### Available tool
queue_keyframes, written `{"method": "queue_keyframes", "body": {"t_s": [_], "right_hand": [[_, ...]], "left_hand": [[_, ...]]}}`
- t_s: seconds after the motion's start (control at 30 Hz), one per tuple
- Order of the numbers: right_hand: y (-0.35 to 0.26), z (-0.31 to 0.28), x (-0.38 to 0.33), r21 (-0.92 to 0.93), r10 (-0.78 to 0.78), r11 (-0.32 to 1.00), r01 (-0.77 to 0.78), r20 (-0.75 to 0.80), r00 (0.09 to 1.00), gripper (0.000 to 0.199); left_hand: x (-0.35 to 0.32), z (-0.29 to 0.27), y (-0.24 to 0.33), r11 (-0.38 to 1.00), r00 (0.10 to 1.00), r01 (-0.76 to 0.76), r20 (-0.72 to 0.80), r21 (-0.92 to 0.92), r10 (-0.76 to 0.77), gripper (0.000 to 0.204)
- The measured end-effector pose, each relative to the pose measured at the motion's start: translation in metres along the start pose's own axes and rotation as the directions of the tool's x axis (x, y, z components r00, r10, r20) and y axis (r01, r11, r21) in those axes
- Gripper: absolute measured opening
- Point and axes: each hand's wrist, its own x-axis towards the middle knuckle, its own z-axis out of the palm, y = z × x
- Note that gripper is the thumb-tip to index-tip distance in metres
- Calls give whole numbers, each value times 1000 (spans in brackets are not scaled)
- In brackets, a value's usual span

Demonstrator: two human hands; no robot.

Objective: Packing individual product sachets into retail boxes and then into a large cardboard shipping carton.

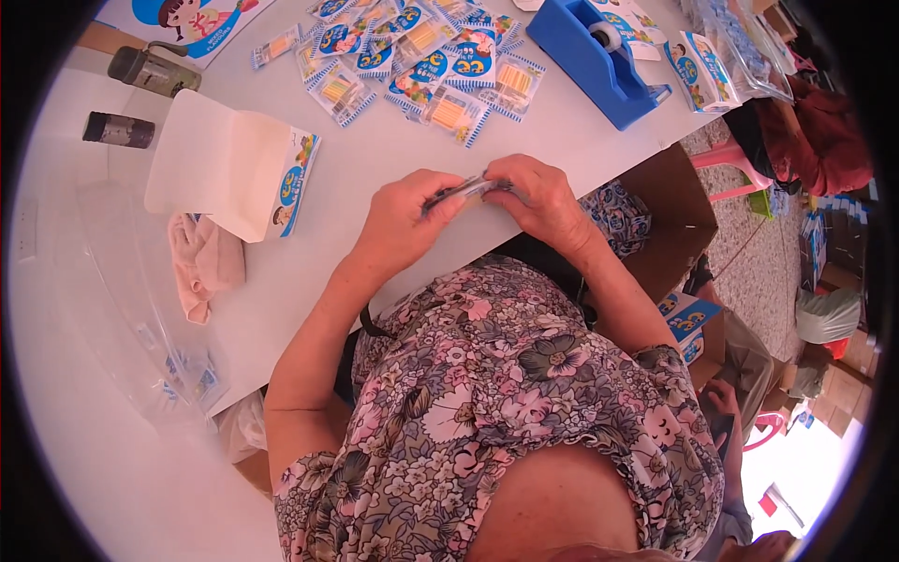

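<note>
Plastic packet was pinched at both ends, left hand and right hand closed on it. Packet pile sat ahead of hands, blue dispenser ahead-right, open box and pink cloth left, carton right.

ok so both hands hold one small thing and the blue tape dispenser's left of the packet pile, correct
No, the head view shows the blue tape dispenser right of the packet pile. The left hand and right hand do hold one small thing.
</note>
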Motion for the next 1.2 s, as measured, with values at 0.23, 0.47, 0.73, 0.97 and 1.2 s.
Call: {"method": "queue_keyframes", "body": {"t_s": [0.23, 0.47, 0.73, 0.97, 1.2], "right_hand": [[7, 21, -16, 280, 314, 911, -302, 3, 949, 29], [40, 7, 64, -215, 99, 971, -102, -26, 995, 40], [33, 6, 40, -153, 115, 983, -106, 48, 992, 32], [36, -17, 62, 228, 194, 946, -232, 179, 965, 31], [66, -24, 48, -599, 83, 796, 82, 242, 967, 46]], "left_hand": [[-11, 22, -13, 877, 907, -318, -152, 361, 392, 29], [-7, 9, -36, 906, 908, -306, -198, 292, 370, 32], [-10, 11, -24, 784, 790, -401, -254, 475, 558, 31], [-15, 16, -60, 831, 832, -506, -123, 231, 541, 41], [-16, 11, -44, 892, 885, -444, -118, 81, 451, 50]]}}
